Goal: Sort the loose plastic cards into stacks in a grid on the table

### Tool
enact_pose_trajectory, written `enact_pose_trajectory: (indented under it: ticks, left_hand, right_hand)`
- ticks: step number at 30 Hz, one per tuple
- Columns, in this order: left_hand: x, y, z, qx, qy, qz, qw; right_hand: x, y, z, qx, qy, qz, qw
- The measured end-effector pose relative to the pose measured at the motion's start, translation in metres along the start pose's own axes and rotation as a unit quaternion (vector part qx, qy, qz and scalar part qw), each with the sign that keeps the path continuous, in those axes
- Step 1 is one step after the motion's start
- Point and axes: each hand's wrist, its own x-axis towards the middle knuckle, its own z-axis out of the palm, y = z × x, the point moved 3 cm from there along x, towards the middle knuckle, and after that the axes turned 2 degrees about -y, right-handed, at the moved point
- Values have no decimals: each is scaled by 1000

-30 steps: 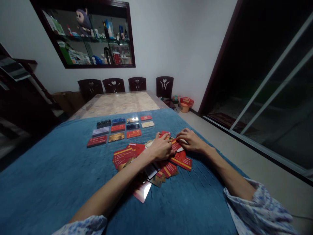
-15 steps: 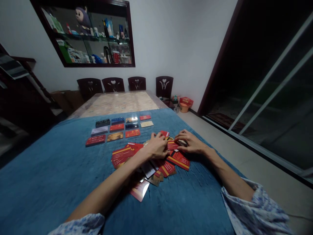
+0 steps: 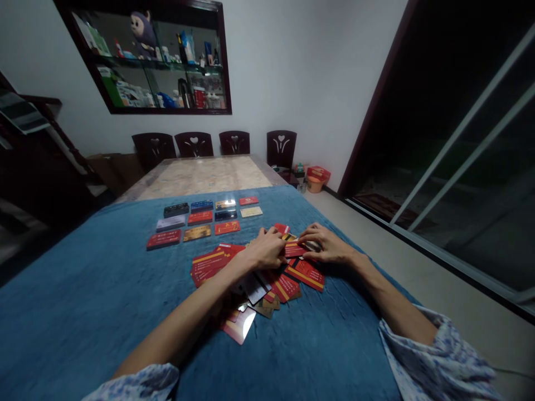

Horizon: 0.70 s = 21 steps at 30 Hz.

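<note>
We find left hand [image 3: 266, 253] and right hand [image 3: 329, 245] half-curled on the loose cards [image 3: 213, 263], jointly pinning one red card [image 3: 293, 250] flat; grasp unconfirmed.

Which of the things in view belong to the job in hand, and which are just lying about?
In use: left hand, right hand, loose pile of cards under them, red card between them, sorted rows of cards beyond, blue cloth.
Lying about: chairs, wall cabinet, plush toy, red tub on the floor.
</note>
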Motion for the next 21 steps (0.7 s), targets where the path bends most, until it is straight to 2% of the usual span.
enact_pose_trajectory:
  ticks: [15,21]
  left_hand:
    - [-1,-6,-2,-21,-3,9,1000]
    - [-2,-10,-9,-51,-10,12,999]
  right_hand:
    - [-1,-7,-5,17,5,-4,1000]
    - [-2,-8,-5,27,14,-4,1000]
